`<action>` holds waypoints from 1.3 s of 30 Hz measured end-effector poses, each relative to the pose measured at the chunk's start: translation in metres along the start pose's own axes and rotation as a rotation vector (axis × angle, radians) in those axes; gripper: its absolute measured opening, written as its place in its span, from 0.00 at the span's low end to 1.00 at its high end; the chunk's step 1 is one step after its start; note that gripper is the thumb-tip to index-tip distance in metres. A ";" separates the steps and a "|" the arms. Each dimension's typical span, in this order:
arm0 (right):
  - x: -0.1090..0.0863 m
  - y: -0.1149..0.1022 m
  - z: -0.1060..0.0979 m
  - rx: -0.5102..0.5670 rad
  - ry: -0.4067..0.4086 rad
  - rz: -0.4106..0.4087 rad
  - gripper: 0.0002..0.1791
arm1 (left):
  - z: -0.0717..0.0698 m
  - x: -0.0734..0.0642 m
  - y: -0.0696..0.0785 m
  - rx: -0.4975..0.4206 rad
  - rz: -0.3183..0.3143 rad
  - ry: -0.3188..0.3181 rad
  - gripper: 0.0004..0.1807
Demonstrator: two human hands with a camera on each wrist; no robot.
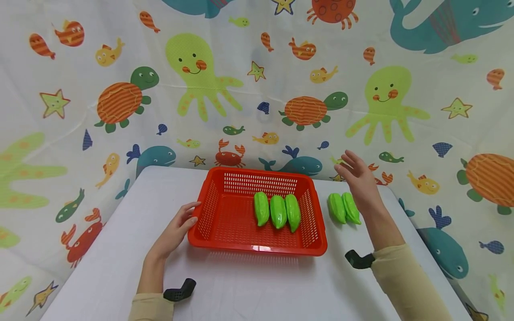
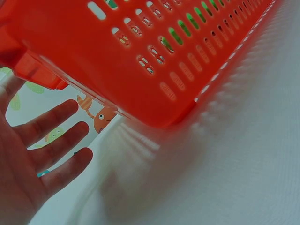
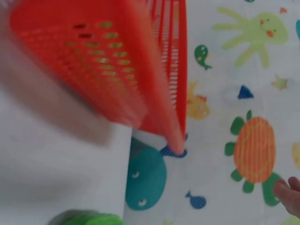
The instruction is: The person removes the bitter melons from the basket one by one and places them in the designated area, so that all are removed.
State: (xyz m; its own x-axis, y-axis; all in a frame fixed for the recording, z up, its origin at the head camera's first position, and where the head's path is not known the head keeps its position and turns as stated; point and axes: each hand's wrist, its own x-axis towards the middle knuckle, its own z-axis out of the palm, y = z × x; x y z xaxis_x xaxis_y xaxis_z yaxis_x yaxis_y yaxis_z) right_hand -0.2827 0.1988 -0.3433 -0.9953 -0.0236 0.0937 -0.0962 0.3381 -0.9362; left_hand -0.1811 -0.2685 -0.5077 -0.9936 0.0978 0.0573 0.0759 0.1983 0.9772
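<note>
A red plastic basket (image 1: 241,247) with slotted walls stands on the white table. Inside it, right of its middle, lie three bright green star fruits (image 1: 278,211) side by side. My left hand (image 1: 176,229) is at the basket's left end, its fingertips right at the rim; in the left wrist view its fingers (image 2: 56,154) are spread and loosely bent. Off the basket's right side, two more green star fruits (image 1: 344,208) lie together on the table. Raised above and beyond these two, my right hand (image 1: 358,183) has loosely extended fingers and holds nothing.
The white table (image 1: 249,290) reaches back to a hanging cloth (image 1: 257,116) printed with sea animals. A black wrist-worn device (image 1: 180,290) sits by the left wrist, and another black device (image 1: 359,259) by the right.
</note>
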 end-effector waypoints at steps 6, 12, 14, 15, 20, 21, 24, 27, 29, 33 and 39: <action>-0.009 -0.021 0.012 0.079 -0.035 -0.061 0.40 | -0.001 0.000 0.000 0.007 0.003 0.000 0.29; -0.016 -0.037 0.020 0.144 -0.071 -0.133 0.38 | -0.001 0.000 0.001 0.008 0.000 -0.004 0.29; -0.018 -0.042 0.023 0.150 -0.071 -0.144 0.37 | 0.000 0.000 0.001 0.008 -0.002 -0.003 0.29; -0.019 -0.044 0.024 0.152 -0.072 -0.150 0.37 | 0.000 0.000 0.001 0.008 -0.003 -0.003 0.28; -0.019 -0.051 0.030 0.152 -0.070 -0.179 0.37 | 0.000 0.000 0.001 0.008 -0.004 -0.002 0.29; -0.019 -0.052 0.032 0.151 -0.072 -0.185 0.37 | 0.000 0.000 0.002 0.007 -0.002 -0.002 0.29; -0.016 -0.054 0.035 0.158 -0.080 -0.195 0.37 | 0.000 -0.001 0.002 0.003 0.006 -0.004 0.29; -0.013 -0.054 0.039 0.149 -0.082 -0.208 0.37 | 0.000 -0.001 0.003 -0.004 0.012 -0.010 0.28; -0.010 -0.054 0.042 0.142 -0.079 -0.217 0.37 | 0.000 -0.001 0.003 -0.005 0.013 -0.012 0.28; -0.002 -0.053 0.050 0.140 -0.073 -0.225 0.37 | 0.000 -0.001 0.004 0.000 0.011 -0.008 0.28; 0.012 -0.045 0.061 0.143 -0.082 -0.229 0.36 | 0.001 -0.002 0.003 0.004 0.008 -0.005 0.29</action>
State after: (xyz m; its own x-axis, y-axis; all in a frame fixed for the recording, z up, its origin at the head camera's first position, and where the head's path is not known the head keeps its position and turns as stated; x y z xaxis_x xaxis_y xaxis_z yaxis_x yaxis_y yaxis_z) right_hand -0.2909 0.1258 -0.3212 -0.9444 -0.1619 0.2861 -0.3133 0.1790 -0.9326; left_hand -0.1792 -0.2674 -0.5049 -0.9925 0.1040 0.0645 0.0845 0.2018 0.9758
